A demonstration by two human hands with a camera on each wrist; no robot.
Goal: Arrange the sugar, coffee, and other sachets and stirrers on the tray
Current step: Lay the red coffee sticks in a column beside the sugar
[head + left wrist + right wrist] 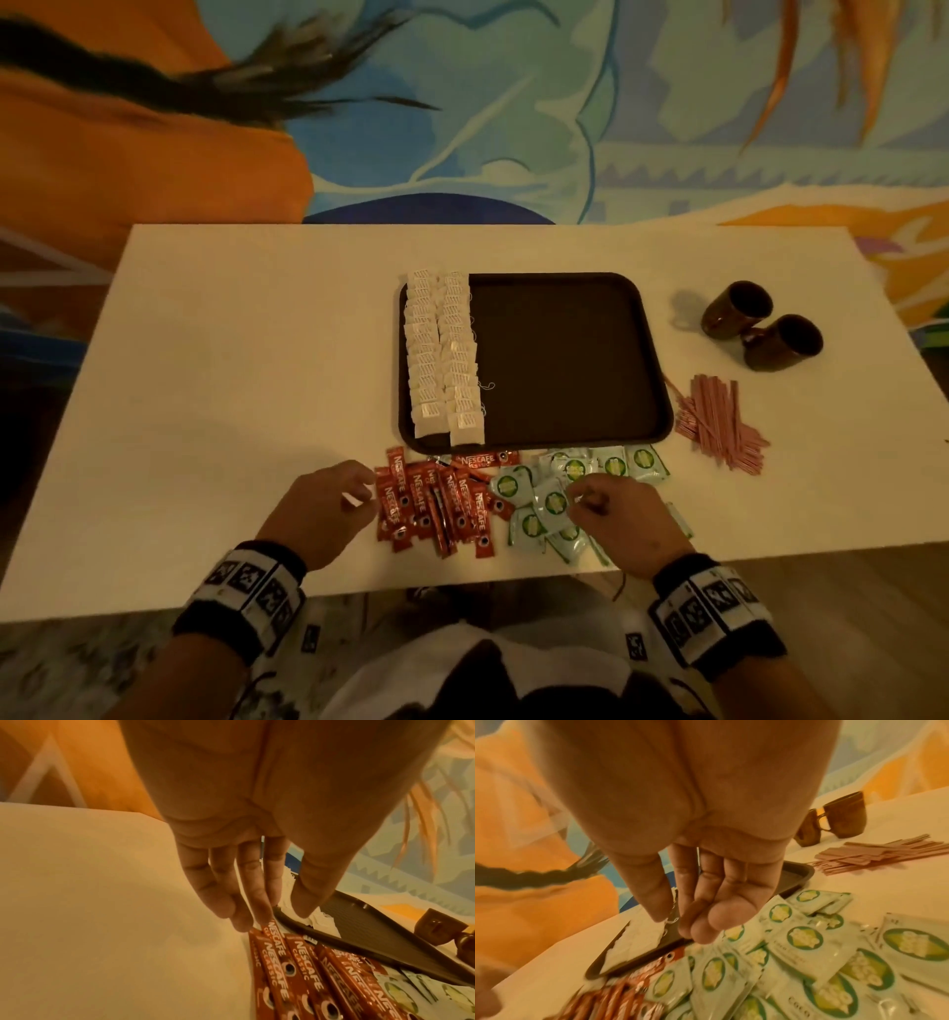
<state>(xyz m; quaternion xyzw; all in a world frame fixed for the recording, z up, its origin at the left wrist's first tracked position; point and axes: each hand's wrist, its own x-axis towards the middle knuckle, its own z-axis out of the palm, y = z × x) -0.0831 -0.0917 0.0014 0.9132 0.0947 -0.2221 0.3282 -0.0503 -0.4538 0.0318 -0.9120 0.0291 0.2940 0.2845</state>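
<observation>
A dark brown tray lies mid-table, with two columns of white tea bags along its left side. In front of it lie a heap of red Nescafe coffee sticks and a heap of green-and-white sachets. Pink stirrers lie to the tray's right. My left hand has straight fingers, and their tips touch the left end of the red sticks. My right hand hovers over the green sachets with loosely bent fingers and holds nothing.
Two brown mugs stand at the far right of the white table. The table's near edge runs just under my wrists. The left half of the table is bare.
</observation>
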